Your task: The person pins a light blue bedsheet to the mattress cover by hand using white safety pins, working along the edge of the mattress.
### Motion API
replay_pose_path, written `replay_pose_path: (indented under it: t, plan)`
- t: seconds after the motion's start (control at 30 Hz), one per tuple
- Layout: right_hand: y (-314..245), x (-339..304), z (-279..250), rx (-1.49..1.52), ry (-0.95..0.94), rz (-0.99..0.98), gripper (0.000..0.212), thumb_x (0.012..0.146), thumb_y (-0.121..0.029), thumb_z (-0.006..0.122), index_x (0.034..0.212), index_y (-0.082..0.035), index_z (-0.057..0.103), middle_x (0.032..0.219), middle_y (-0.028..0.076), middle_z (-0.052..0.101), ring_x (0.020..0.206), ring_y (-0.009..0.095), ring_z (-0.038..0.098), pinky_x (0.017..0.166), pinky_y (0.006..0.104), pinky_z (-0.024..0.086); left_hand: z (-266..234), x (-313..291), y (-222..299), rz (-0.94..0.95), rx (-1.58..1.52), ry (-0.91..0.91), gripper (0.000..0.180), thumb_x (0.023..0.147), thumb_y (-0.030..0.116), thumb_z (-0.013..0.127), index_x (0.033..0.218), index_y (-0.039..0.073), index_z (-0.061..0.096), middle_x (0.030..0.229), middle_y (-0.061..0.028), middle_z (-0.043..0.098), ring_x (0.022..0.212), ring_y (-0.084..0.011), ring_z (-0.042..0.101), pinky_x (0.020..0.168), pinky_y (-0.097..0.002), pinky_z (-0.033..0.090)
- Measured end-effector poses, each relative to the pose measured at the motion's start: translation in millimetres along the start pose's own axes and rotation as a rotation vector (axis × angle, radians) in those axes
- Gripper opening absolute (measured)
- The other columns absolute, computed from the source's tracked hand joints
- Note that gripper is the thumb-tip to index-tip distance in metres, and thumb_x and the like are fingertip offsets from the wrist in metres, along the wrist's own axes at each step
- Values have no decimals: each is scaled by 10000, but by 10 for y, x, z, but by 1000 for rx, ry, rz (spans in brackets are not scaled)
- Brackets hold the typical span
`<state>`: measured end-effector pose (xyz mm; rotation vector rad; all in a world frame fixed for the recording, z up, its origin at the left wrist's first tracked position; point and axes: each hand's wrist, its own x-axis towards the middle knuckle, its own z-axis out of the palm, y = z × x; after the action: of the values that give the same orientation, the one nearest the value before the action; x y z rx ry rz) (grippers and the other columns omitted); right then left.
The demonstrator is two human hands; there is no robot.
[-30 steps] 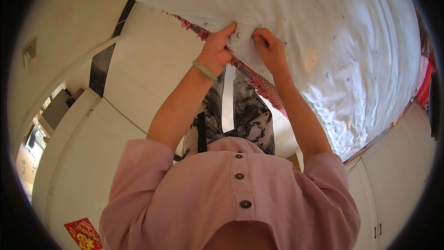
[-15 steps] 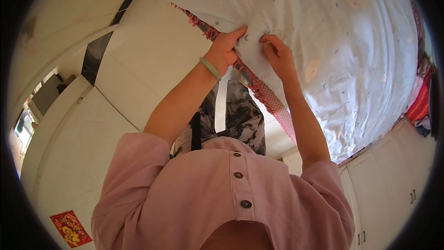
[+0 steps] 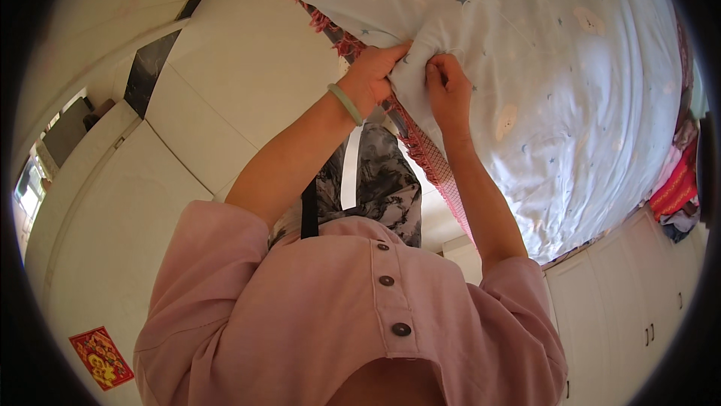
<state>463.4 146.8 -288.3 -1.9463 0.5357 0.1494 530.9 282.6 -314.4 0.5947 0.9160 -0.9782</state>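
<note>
A light blue quilt [image 3: 541,53], printed with stars, moons and pale bears, spreads over the upper right. My left hand [image 3: 372,75], with a pale green bangle [image 3: 345,105] at the wrist, grips the quilt's near edge. Its thumb lies on top, and the other fingers are mostly hidden beneath the fabric. Just to the right, my right hand [image 3: 451,90] is closed in a pinch over the quilt. Whatever sits between its fingertips is too small to make out. The fabric between the two hands is raised and creased.
Under the quilt hangs a red fringed cloth [image 3: 424,152]. Pale floor tiles [image 3: 218,83] with a black border lie at the left, beside a white door-like panel [image 3: 128,203]. White cabinets [image 3: 612,278] stand at lower right, below piled red and grey fabrics [image 3: 676,192].
My right hand has turned, and its fingers have curled in more closely over the quilt. My left hand keeps its hold on the edge. The whole view has shifted slightly.
</note>
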Motion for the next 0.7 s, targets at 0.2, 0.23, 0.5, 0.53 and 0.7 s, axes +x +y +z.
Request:
replay_pose_path:
  t: [0.2,0.23,0.5,0.53,0.7]
  plan:
    - [-117,17,149,21,125,-36,132,877,-112,611,977,-58,542,693,106,575,609,196,558,599,308,458,27,7,-35,35,10,73,358,858,161,702,1131,-45,594,1069,-119,644,929,-217,657,759,-365,578]
    - [-184,24,168,52,162,-49,152,875,-123,618,990,-64,538,700,111,577,610,205,561,598,311,459,44,-10,-46,61,31,92,355,858,183,702,1114,-41,600,1040,-108,647,886,-215,649,715,-370,553]
    - [-521,158,84,-391,-69,-79,185,867,-154,610,1027,-89,541,738,119,610,647,266,592,596,376,461,81,-64,-16,112,190,164,340,878,161,671,1137,-44,590,1078,-104,636,933,-205,646,730,-358,566]
    - [-547,194,51,-474,-111,-144,177,867,-149,600,1028,-98,546,733,118,614,659,276,602,599,388,462,87,-85,-6,108,201,159,342,873,153,675,1138,-45,588,1080,-105,636,933,-204,646,730,-353,564]
    - [-755,403,-214,-445,-320,11,88,858,-122,579,943,-125,599,791,115,634,686,322,599,620,403,465,130,-163,-38,169,94,57,377,838,111,706,1152,-50,575,1099,-115,638,944,-208,641,765,-348,552]
